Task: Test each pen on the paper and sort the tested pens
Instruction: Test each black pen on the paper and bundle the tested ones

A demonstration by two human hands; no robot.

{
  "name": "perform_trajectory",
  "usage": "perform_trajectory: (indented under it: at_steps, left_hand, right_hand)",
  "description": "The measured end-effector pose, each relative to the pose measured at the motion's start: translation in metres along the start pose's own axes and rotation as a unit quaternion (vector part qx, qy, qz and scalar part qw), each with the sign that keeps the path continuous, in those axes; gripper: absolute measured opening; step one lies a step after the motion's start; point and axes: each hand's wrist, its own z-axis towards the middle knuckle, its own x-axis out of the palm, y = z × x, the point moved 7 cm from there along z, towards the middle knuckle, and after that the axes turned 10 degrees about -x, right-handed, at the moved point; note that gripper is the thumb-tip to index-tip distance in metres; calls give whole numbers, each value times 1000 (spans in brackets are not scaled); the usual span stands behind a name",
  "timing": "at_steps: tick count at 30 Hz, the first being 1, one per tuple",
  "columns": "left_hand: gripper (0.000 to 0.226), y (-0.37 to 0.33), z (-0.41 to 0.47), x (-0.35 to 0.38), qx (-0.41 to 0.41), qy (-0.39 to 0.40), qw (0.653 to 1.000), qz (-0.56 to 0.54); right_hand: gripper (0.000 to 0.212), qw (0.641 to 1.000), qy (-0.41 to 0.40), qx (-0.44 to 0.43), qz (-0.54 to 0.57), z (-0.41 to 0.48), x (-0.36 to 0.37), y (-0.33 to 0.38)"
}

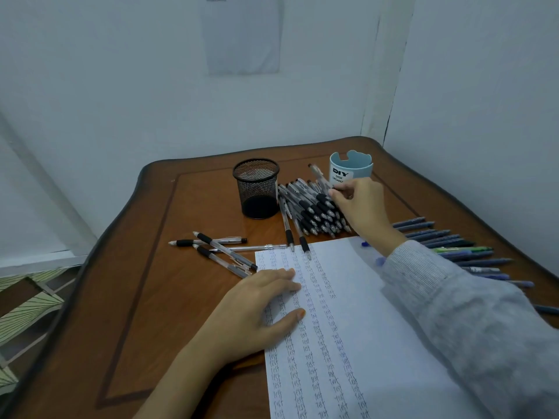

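1. Right hand is reached out over the pen pile; its fingers are pinched on one pen, which is angled up out of the pile towards the blue organizer cup just beyond the hand; the grip is taken near the barrel's lower end, so the pen could be levered out of the pinch if neighbours snag it.
2. Left hand is laid flat, fingers spread, on the left edge of the paper; nothing is gripped; if that pressure is eased, the sheet could be dragged during the next test stroke.
3. Pile is stacked loosely just below the right fingers; pens could be rolled onto the paper, where two tips are overlapping the top edge already.
4. Loose pens are scattered just beyond the left hand; blue pens are lined up beside the right sleeve; either group could be knocked and mixed by a sleeve sweep, so sorting would be lost.
5. Mesh cup is stood beside the pile, left of the right hand; it could be tipped if clipped.
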Motion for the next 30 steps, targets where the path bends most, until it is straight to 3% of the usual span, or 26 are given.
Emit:
perform_trajectory:
  at_steps: [5, 8, 11, 14, 17, 21, 24, 27, 30]
  left_hand:
    - [52, -2, 1, -1, 5, -6, 1000, -6]
    - [52, -2, 1, -1, 6, -3, 1000, -3]
    - [52, -2, 0, -1, 6, -3, 1000, -5]
    - [53, -3, 0, -2, 6, -6, 1000, -7]
    - [50, -3, 0, -3, 7, -16, 1000, -10]
    - [50, -2, -1, -4, 6, -26, 1000, -15]
    - [50, -3, -1, -4, 8, -28, 999, -14]
    - [50, -3, -1, -4, 10, -27, 1000, -10]
    - [50, -4, -1, -5, 11, -26, 1000, -8]
  right_hand:
    - [27, 997, 57, 39, -29, 5, 20, -7]
    - [24, 998, 52, 36, -28, 2, 20, -5]
    - [21, 997, 19, -15, -70, -2, 14, 8]
    - [13, 990, -1, -131, -61, -11, 13, 33]
    - [11, 971, 82, -226, -12, -22, 31, 53]
    - [24, 935, 242, -253, -50, -38, 66, 58]
    - [23, 925, 244, -280, -84, -45, 72, 60]
    - [13, 939, 216, -258, -62, -44, 67, 61]
    - [6, 965, 206, -161, 29, -38, 52, 57]
